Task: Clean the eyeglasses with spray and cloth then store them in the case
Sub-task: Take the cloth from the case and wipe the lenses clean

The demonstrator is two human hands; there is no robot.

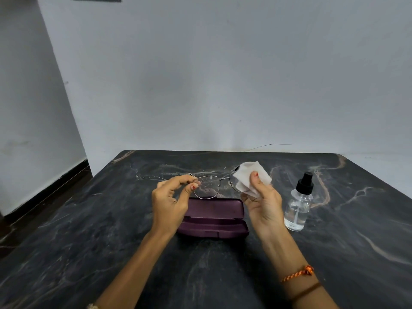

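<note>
Thin metal-framed eyeglasses (208, 186) are held in the air above the table, their left lens speckled with droplets. My left hand (171, 200) pinches the frame at its left edge between thumb and fingers. My right hand (263, 201) holds a white cloth (247, 177) folded around the right lens, thumb pressed on the cloth. Directly below the glasses a purple case (214, 217) lies open on the table. A clear spray bottle (299, 202) with a black pump top stands upright just right of my right hand.
Everything rests on a dark marble table (89, 230) with pale veins. Its far edge meets a white wall (200, 74). The table's left edge drops to a floor with a dark skirting board (44, 192).
</note>
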